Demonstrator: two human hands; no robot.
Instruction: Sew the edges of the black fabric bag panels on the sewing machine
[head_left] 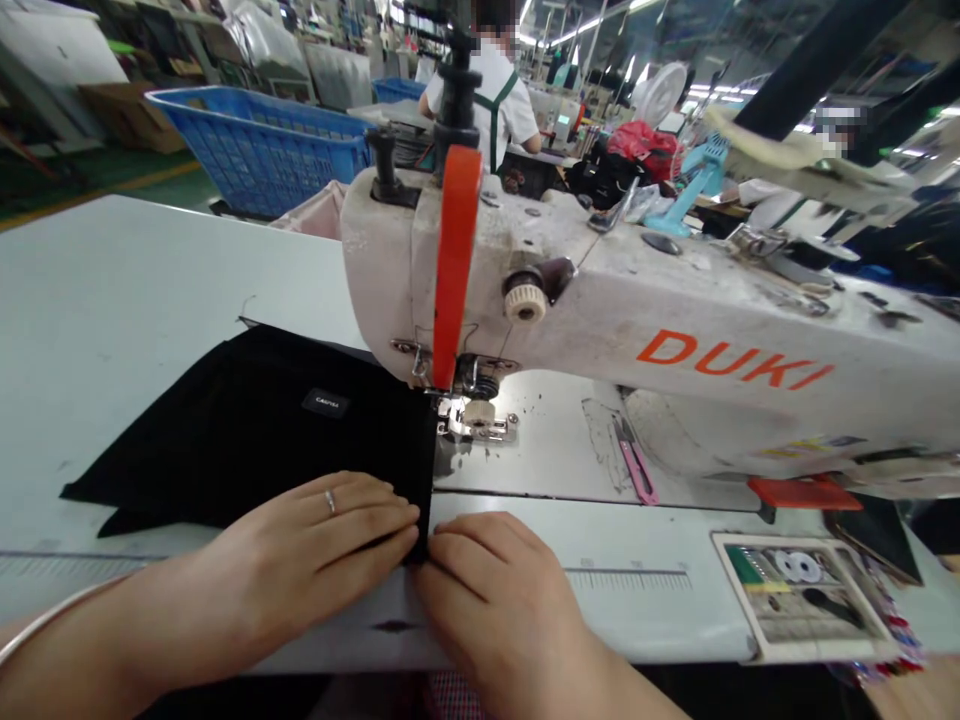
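Note:
A piece of black fabric (247, 430) lies on the pale sewing table, its right edge running under the presser foot of the sewing machine (420, 280). A small dark label (326, 402) with light lettering sits on the fabric. My left hand (315, 550), wearing a ring, rests flat on the cloth near its front right corner, fingers stretched out. Right beside it, my right hand (495, 590) has curled fingers pinching the fabric's near corner; the thumb is hidden. Both hands are in front of the needle area.
Pink thread snips (636, 462) lie on the machine bed, right of the needle. A tray (810, 600) with bobbins is set into the table's right front. Beyond the table stands a blue basket (262, 145). A person in a white shirt (502, 95) works behind the machine.

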